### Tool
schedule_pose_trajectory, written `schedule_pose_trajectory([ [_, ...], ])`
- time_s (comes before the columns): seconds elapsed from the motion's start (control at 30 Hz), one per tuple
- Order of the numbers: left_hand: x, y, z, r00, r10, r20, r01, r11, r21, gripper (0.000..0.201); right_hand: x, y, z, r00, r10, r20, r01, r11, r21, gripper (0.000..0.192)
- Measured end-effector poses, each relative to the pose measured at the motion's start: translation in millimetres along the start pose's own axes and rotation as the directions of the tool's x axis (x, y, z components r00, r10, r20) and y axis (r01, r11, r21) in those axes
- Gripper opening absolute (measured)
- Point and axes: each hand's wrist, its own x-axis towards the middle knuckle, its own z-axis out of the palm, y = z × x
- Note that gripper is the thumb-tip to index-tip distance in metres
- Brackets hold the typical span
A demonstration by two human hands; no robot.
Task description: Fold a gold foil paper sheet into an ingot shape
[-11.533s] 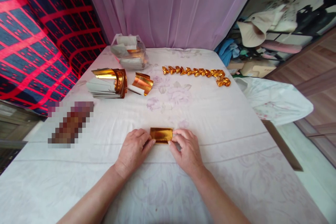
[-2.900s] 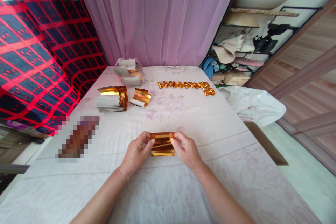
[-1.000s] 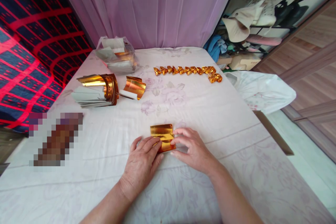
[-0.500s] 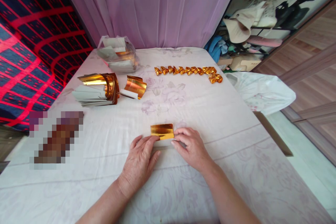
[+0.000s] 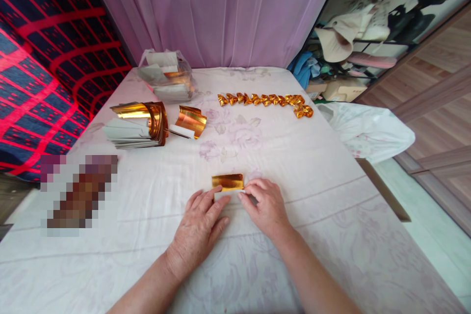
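A small sheet of gold foil paper (image 5: 227,181) lies on the table in front of me, with a pale folded-over strip along its near edge. My left hand (image 5: 200,218) rests at the sheet's left end, its fingers stretched over the strip and its thumb apart on the cloth. At the right end, my right hand (image 5: 265,206) pinches the corner of the fold between thumb and fingers.
Farther left stand a fanned stack of gold foil papers (image 5: 138,127), a loose curled sheet (image 5: 192,121) and a clear plastic bag (image 5: 165,76) of papers. A row of folded gold pieces (image 5: 263,100) runs along the back right. A blurred-out object (image 5: 83,191) lies at the left.
The sheet's near edge now shows a pale strip turned up over the gold. My left fingers have shifted slightly right along it; the right hand keeps its place at the corner.
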Motion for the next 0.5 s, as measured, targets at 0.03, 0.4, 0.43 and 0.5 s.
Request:
schedule_pose_trajectory([
  [0.03, -0.3, 0.2, 0.3, 1.0, 0.0, -0.01, 0.0, 1.0, 0.003, 0.034, 0.2, -0.3, 0.4, 1.0, 0.002, -0.005, -0.002, 1.0, -0.004, 0.02],
  [0.4, -1.7, 3.8, 1.9, 1.0, -0.008, 0.011, 0.006, 0.986, 0.168, 0.041, 0.5, -2.6, 4.5, 1.0, 0.022, -0.023, -0.023, 0.997, -0.071, 0.019],
  [0.43, -1.9, 5.1, 1.6, 1.0, -0.013, -0.001, 0.013, 0.982, 0.191, 0.042, 0.6, -2.7, 4.5, 1.0, 0.021, -0.021, -0.023, 0.997, -0.075, 0.019],
  [0.5, -2.8, 8.7, 1.4, 0.999, -0.008, -0.034, 0.016, 0.973, 0.228, 0.042, 0.8, -3.0, 4.4, 1.0, 0.024, -0.014, -0.025, 0.996, -0.082, 0.019],
])
